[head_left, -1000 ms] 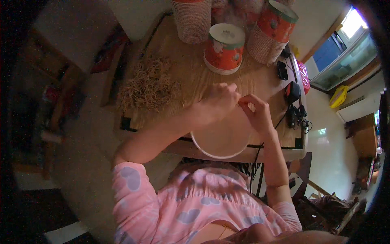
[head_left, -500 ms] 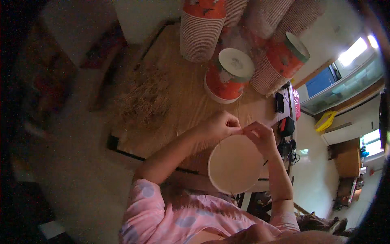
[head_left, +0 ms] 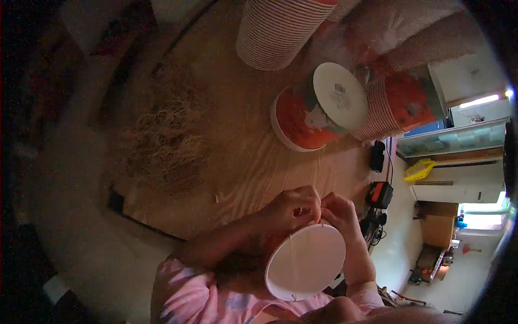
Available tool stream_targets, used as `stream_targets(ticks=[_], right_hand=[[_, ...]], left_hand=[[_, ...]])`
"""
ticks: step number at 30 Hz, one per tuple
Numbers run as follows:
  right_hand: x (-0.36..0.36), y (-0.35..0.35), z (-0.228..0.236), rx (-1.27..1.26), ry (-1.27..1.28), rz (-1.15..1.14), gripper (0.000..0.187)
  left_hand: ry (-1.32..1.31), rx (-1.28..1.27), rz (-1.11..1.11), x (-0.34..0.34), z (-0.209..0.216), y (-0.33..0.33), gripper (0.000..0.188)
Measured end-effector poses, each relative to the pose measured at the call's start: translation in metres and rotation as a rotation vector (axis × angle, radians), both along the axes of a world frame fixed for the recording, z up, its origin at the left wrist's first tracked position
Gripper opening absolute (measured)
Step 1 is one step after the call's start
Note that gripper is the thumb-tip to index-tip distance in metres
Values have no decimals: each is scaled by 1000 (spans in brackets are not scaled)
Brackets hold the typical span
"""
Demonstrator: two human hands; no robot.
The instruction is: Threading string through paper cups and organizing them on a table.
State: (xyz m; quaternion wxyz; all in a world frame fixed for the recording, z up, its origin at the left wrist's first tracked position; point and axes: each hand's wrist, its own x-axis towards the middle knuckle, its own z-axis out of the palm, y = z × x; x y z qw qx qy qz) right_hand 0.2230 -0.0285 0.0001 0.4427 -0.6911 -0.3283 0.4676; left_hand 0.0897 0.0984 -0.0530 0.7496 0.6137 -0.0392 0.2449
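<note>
A round paper bucket point(head_left: 310, 267) is tilted close to my chest, its white round mouth toward me. A thin string point(head_left: 293, 262) runs across that mouth from rim to rim. My left hand point(head_left: 295, 208) is closed in a pinch at the far rim. Right beside it my right hand point(head_left: 340, 210) pinches at the same spot, fingertips nearly touching. What lies between the fingertips is too small to make out clearly; it looks like string at the rim. A bit of the bucket's red side shows below my left wrist.
A tangled heap of tan strings point(head_left: 170, 140) lies on the wooden table point(head_left: 243, 140) at left. Beyond my hands stands an upturned red and green bucket point(head_left: 305, 119). Tall stacks of nested buckets point(head_left: 278, 32) rise behind it. Dark devices point(head_left: 379, 194) with cables sit along the right edge.
The view has shifted, and both hands and the bucket now appear lower in it. The bucket's mouth has tilted, and the string across it shows more plainly. Both hands still pinch at the rim.
</note>
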Motion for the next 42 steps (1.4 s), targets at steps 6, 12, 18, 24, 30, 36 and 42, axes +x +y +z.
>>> stream_targets(ticks=[6, 12, 18, 24, 30, 36, 42], right_hand=[[-5, 1, -2, 0, -198, 41, 9], [-14, 8, 9, -107, -117, 20, 7], [-17, 19, 21, -139, -149, 33, 5], [-26, 31, 31, -131, -182, -22, 2], [-20, 15, 36, -154, -246, -89, 3], [-36, 6, 48, -95, -377, -179, 8], [-42, 2, 50, -63, -788, -63, 13]], left_hand=[[-18, 139, 109, -18, 15, 7, 14], [10, 243, 98, -28, 16, 9, 21], [127, 344, 30, -33, 21, 10, 16], [12, 512, 174, -30, 6, 5, 15], [-26, 287, 115, -24, 12, 9, 12], [176, -141, -66, -26, 18, 7, 9], [293, -586, -343, -24, 11, 10, 14]])
